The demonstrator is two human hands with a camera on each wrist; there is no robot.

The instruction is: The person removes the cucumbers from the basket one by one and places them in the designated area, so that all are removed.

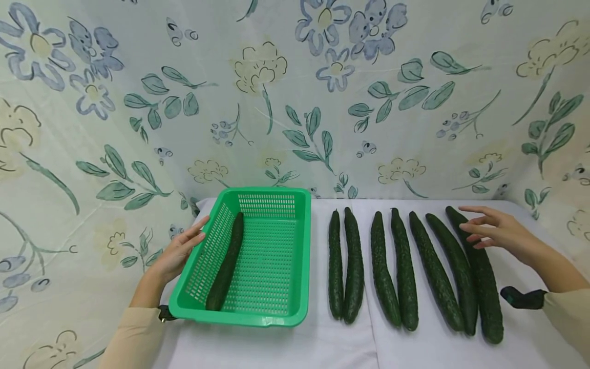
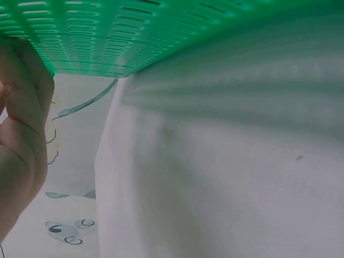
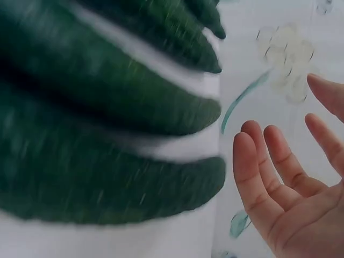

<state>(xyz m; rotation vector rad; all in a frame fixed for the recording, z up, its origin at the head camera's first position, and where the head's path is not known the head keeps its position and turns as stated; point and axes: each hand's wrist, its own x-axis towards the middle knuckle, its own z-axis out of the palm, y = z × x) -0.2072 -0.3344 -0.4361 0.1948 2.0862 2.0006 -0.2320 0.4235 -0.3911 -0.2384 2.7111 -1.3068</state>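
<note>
My left hand [image 1: 177,253] rests its extended fingers against the left rim of a green plastic basket [image 1: 301,256]. Inside, along the basket's left wall, lies one dark green cucumber [image 1: 227,266]. In the left wrist view the same hand [image 2: 21,118] is beside the slotted basket side [image 2: 134,32], its fingertips hidden. My right hand [image 1: 498,230] hovers with spread fingers over the upper part of the rightmost cucumber [image 1: 486,287], holding nothing. The right wrist view shows that hand [image 3: 295,188], palm visible and fingers relaxed, beyond the tip of the nearest cucumber [image 3: 134,188].
Right of the basket, several more cucumbers lie lengthwise in a row, from a thin one [image 1: 335,266] to a curved one [image 1: 454,266]. All rest on a white-covered table [image 1: 332,346]. A floral curtain [image 1: 286,102] hangs behind and along the sides.
</note>
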